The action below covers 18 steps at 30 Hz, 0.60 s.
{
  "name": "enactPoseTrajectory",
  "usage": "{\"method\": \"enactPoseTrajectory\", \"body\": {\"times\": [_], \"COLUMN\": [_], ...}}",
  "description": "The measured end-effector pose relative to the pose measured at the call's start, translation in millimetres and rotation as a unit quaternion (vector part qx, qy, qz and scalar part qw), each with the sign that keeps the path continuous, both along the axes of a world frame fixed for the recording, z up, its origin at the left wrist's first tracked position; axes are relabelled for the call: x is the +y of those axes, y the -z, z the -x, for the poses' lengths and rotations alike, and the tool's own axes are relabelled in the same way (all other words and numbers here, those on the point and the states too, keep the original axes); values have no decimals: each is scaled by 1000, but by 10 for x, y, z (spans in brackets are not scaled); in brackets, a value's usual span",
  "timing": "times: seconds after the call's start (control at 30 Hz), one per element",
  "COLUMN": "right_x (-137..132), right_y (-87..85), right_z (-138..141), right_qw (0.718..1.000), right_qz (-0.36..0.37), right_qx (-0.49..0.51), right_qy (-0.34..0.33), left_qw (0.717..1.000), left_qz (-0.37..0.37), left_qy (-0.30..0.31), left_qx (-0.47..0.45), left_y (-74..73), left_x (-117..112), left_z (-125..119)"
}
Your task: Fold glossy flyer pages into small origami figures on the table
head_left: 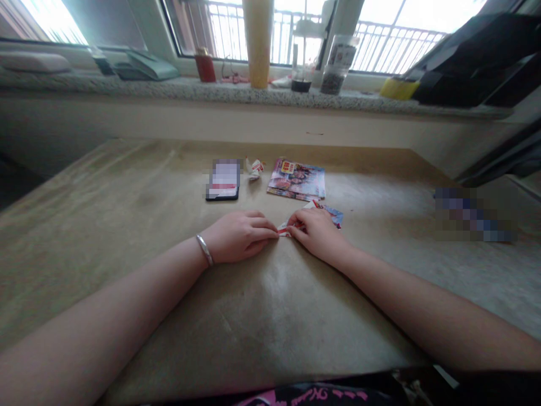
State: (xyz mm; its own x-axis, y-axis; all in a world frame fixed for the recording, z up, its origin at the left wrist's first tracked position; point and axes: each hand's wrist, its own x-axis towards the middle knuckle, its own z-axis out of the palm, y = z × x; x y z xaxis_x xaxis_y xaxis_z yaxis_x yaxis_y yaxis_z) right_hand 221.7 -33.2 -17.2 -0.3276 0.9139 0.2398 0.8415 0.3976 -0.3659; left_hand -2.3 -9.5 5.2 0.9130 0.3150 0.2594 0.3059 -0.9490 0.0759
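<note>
A small folded piece of printed paper [284, 230], white with red, lies on the table between my hands. My left hand [242, 235], with a silver bangle at the wrist, pinches or presses its left corner with the fingertips. My right hand [315, 228] is closed on the paper with thumb and index finger, covering part of it. A colourful printed part [335, 214] sticks out behind the right hand; whether it belongs to the same sheet I cannot tell. Just beyond lies a stack of glossy printed leaflets [298, 180]. A small folded paper shape [255, 169] sits left of the stack.
A phone [224, 180] lies at the left of the folded shape. At the far right is a blurred blue item [471, 214]. The windowsill [169, 87] behind the table [139, 186] carries a red container [205, 65], a tall yellow cylinder [258, 45] and clear containers [338, 65].
</note>
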Motion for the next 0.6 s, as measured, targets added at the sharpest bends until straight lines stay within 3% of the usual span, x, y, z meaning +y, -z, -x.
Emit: {"method": "enactPoseTrajectory", "body": {"times": [0.23,0.6], "right_x": [-62,-75], "right_y": [-30,-93], "right_z": [-57,-113], "right_qw": [993,970], "right_qz": [-74,-121], "right_qx": [-42,-96], "right_qy": [-81,-190], "left_qw": [1000,1000], "left_qz": [-24,-18], "left_qy": [-2,-17], "left_qx": [10,17], "left_y": [27,28], "left_x": [-30,-60], "left_z": [6,-20]}}
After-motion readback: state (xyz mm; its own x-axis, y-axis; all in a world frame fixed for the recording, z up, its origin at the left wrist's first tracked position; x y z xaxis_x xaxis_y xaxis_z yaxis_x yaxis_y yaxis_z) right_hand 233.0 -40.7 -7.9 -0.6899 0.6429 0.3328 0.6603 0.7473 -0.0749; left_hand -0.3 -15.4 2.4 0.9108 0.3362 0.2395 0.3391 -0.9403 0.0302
